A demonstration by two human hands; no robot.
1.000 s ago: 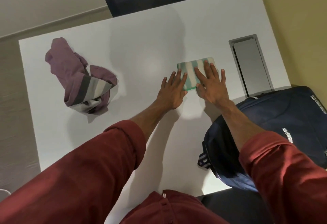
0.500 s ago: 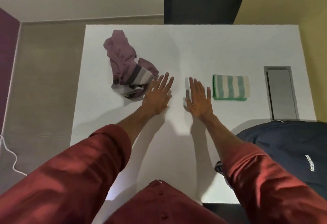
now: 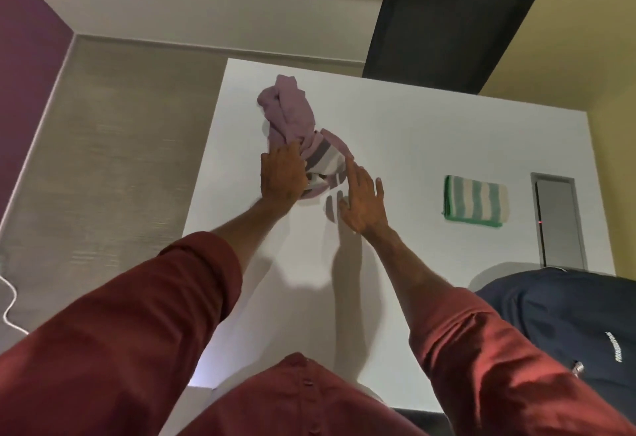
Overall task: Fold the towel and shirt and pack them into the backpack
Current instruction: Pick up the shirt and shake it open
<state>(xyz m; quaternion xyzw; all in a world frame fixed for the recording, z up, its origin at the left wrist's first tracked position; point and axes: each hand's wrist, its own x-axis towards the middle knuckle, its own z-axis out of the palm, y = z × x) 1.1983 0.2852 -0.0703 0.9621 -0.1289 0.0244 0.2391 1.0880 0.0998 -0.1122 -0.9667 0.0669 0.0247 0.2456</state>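
Left grip point(image 3: 283, 179) lies on the crumpled shirt point(image 3: 292, 115) at upper centre; whether its fingers clutch the cloth I cannot tell. Right grip point(image 3: 361, 203) is wide, forefinger at the shirt's edge. Folded towel point(image 3: 476, 203) lies right of centre on the bench point(image 3: 413, 132); backpack point(image 3: 568, 325) at lower right.

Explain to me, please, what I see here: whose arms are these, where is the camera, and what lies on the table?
No machine here: a person works with bare hands, and the only camera sits on the person's head, looking down. The red sleeves are that person's arms. On the white table lie a crumpled purple shirt and, to its right, a folded green-striped towel. A navy backpack is at the near right. The left hand rests on the shirt; blur hides whether its fingers close. The right hand is open beside it, holding nothing.
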